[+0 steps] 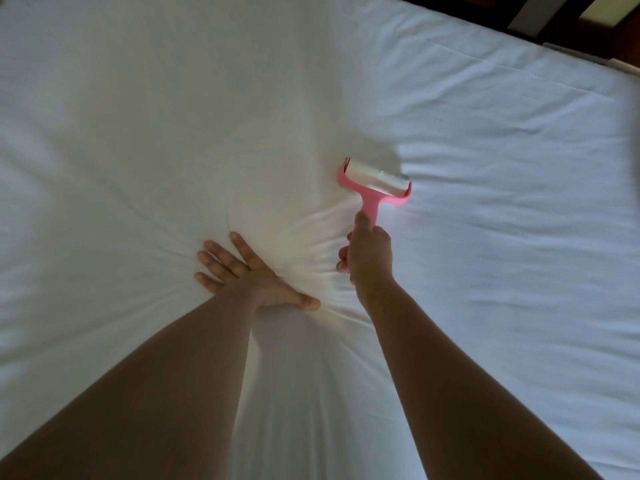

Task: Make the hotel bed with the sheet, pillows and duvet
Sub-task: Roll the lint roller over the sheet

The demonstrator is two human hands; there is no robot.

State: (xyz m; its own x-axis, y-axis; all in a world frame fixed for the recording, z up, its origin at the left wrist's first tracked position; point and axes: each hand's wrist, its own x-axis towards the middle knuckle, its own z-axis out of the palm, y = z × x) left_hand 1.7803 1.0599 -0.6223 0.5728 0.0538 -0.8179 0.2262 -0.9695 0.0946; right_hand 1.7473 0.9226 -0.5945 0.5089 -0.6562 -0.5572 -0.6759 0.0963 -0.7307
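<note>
Gripping pink lint roller, right hand; left hand splayed flat on sheet.

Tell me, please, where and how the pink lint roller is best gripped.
Grip the lint roller by its straight pink stem, coming from the near side, as the right hand does; the wide roller head lies away on the sheet.

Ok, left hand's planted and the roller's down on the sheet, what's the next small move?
Probably draw the pink lint roller back toward the right hand, over the creases fanning out from the flat left hand. That hand pins the sheet, so the cloth should stay taut while rolling.
</note>
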